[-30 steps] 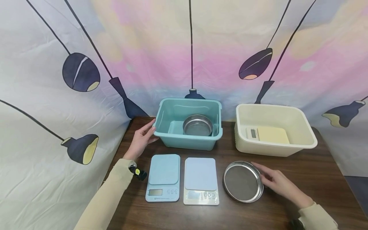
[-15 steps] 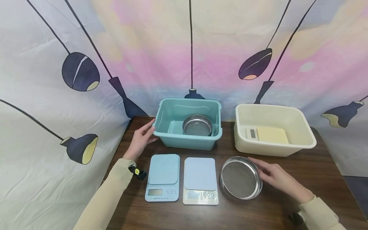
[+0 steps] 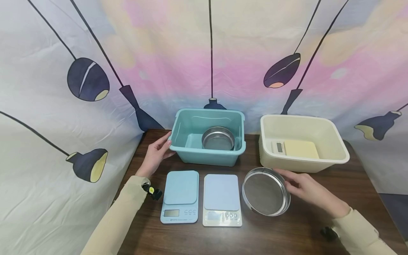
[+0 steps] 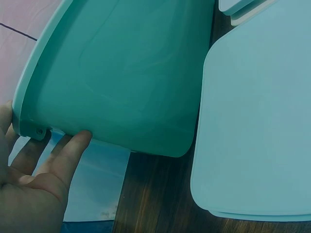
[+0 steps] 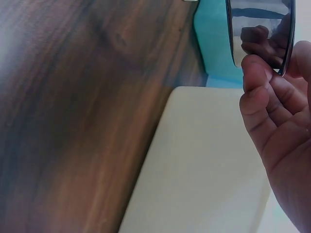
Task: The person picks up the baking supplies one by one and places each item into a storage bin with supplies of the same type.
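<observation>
My right hand (image 3: 313, 191) pinches the right rim of a round metal sieve (image 3: 266, 193) with fine grey mesh. The sieve is tilted and appears raised off the table, beside the white scale. In the right wrist view, its shiny wall (image 5: 257, 24) lies between thumb and fingers. My left hand (image 3: 155, 156) rests its fairly straight fingers against the left end of a teal plastic bin (image 3: 208, 157). The left wrist view shows the fingertips touching that bin's outer wall and rim. Another metal sieve (image 3: 218, 139) lies inside the teal bin.
A light blue kitchen scale (image 3: 180, 189) and a white kitchen scale (image 3: 222, 193) lie side by side in front of the teal bin. A cream bin (image 3: 306, 163) at the back right contains a yellow-topped scale (image 3: 301, 148). A printed curtain (image 3: 178, 53) hangs behind the brown table (image 3: 178, 239).
The sieve in my right hand has risen, tilted and shifted slightly back and left, the hand moving with it. My left hand stays at the teal bin.
</observation>
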